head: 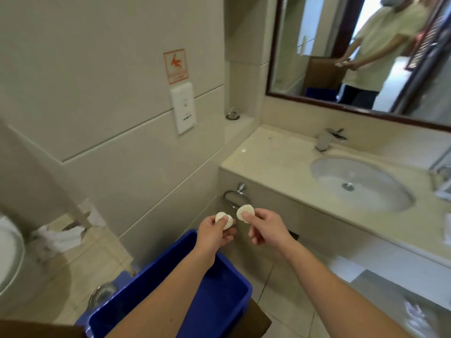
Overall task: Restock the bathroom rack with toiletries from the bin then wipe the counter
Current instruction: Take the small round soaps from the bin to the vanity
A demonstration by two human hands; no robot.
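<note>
My left hand (216, 234) pinches small round white soaps (224, 219), two by the look of it, above the far end of the blue bin (234, 286). My right hand (264, 229) holds another round white soap (245, 212) between thumb and fingers, just to the right of the left hand. Both hands hover in front of the beige counter (275, 162), at about the height of its front panel. The bin's inside looks dark; my forearms hide part of it.
A sink basin (361, 184) with a chrome faucet (325, 140) is set in the counter. A towel ring (235, 197) hangs on the counter's front. A mirror (366, 52) hangs above. White towels (63, 236) lie on the floor at left. A shelf (390, 284) runs under the counter.
</note>
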